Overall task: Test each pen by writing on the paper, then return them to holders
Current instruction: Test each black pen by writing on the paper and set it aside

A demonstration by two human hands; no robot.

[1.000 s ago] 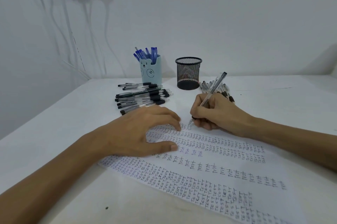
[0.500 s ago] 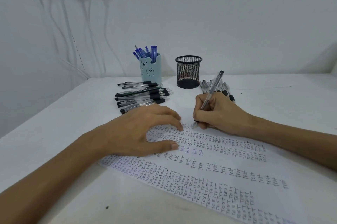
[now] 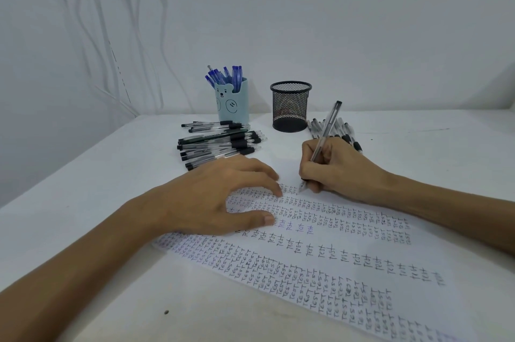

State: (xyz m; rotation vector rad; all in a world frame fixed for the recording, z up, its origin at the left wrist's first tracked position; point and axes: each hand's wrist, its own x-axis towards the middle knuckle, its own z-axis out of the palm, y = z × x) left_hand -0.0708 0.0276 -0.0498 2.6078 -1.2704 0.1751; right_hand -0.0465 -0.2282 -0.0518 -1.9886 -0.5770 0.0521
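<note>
Hold left hand [image 3: 223, 197] flat with spread fingers pinning the paper [image 3: 348, 252] at mid-frame; with right hand [image 3: 340, 169] pinching the pen [image 3: 324, 137], press lightly and check for even ink.

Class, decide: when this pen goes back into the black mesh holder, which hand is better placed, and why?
Right. The right hand grips the pen, with the mesh holder just beyond it; the left hand rests on the paper, steadying it.

Rows of handwritten "TEST" and "test" filling the paper [image 3: 320, 252], farthest rows seemingly the same, too small
</note>
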